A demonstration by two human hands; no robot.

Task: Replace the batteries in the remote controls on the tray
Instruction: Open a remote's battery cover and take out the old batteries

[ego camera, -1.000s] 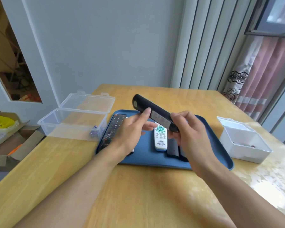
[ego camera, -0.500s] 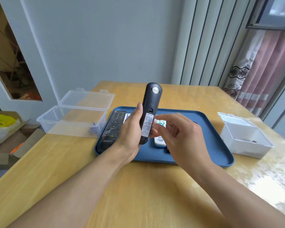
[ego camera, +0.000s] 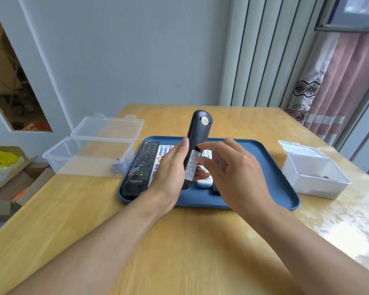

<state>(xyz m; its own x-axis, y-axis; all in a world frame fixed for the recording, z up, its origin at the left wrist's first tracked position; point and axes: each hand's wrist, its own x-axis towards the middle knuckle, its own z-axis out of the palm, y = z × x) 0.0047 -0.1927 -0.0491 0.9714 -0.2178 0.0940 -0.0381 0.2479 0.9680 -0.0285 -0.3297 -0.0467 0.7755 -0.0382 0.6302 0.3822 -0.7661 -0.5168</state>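
The left hand (ego camera: pixel 170 167) grips a slim black plastic remote control (ego camera: pixel 197 145), holding it upright above the blue plastic tray (ego camera: pixel 264 167) with its back turned toward the person; the thumb lies along its left edge and the fingers wrap behind. A white printed label runs down the lower back and a small round sticker sits near the rounded top. The right hand (ego camera: pixel 232 171) hovers just beside it with fingers loosely spread, holding nothing, one fingertip near the notch above the label.

It looks light and rigid, a smooth moulded shell that could slip in the palm, so the hold around the narrow lower half seems sensible. The battery cover is probably thin, with a small catch, and likely needs a thumb pressing and sliding rather than prying.

On the tray lie a long black button remote (ego camera: pixel 142 167), a white remote with coloured buttons (ego camera: pixel 163 152) and a small white remote (ego camera: pixel 205 179). A clear lidded plastic box (ego camera: pixel 90 154) stands left on the wooden table (ego camera: pixel 179 241), a white open box (ego camera: pixel 313 173) to the right.
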